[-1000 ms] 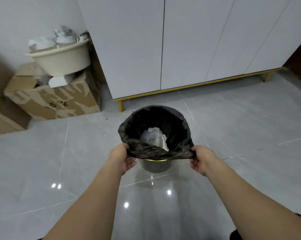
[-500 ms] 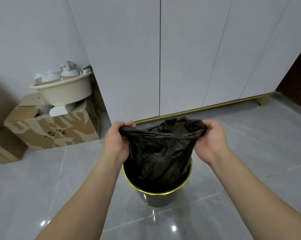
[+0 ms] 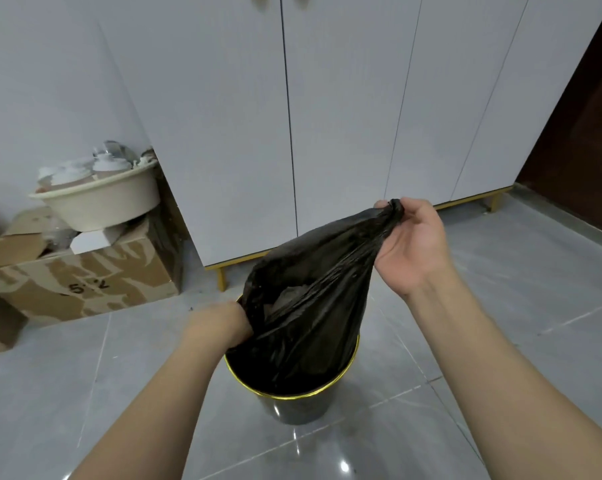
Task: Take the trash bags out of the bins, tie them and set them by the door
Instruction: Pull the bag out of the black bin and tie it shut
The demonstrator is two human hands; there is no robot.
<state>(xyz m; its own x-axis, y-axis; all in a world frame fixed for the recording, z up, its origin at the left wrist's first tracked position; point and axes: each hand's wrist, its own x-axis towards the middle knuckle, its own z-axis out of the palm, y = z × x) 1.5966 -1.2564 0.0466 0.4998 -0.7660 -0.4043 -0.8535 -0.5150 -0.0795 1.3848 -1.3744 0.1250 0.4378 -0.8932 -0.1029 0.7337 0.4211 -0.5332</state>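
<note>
The black trash bag (image 3: pixel 313 306) stands partly lifted out of the dark bin (image 3: pixel 294 403) with the gold rim, its lower body still down inside the bin on the grey tiled floor (image 3: pixel 500 323). The right hand (image 3: pixel 408 242) pinches one gathered corner of the bag's mouth high and to the right, fingers and thumb curled tight on the bunched plastic. The left hand (image 3: pixel 220 323) sits low at the bag's near-left edge, just above the bin's rim; its fingers are hidden behind the plastic, so whether that grip is clamped on the bag cannot be told.

The bag's long axis runs on a slant, from the bin at lower left up to the raised corner at upper right, and the mouth gapes toward the camera, with pale rubbish dimly visible inside.

To do this step well, the person likely needs to bring the low left edge up level with the right corner, so that the mouth closes and the load hangs straight below both hands. Pulling by one corner alone could stretch thin plastic or tip the contents toward the open side. A steady vertical lift should free the bottom without dragging the light bin along.

Behind stand white cabinet doors (image 3: pixel 344 116), a cardboard box (image 3: pixel 85 282) and a cream basin (image 3: pixel 102 202) on top of it.
</note>
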